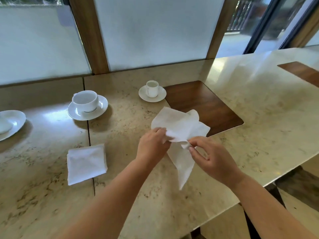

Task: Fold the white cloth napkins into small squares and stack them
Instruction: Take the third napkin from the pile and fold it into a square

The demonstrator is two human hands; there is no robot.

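- My left hand [152, 145] pinches the unfolded white napkin [179, 128] at its near edge.
- My right hand [211, 156] pinches the same edge, just beside.
- A folded napkin [86, 163] lies on the marble table [250, 118], left of my hands.

napkin [179, 125]: white | table [250, 104]: beige, veined | inlay [207, 107]: brown woodgrain | cups [85, 100]: white

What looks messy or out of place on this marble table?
Only the crumpled white cloth napkin, bunched and twisted, held by the left hand and right hand. The folded white square napkin lies flat. Nothing looks spilled or broken.
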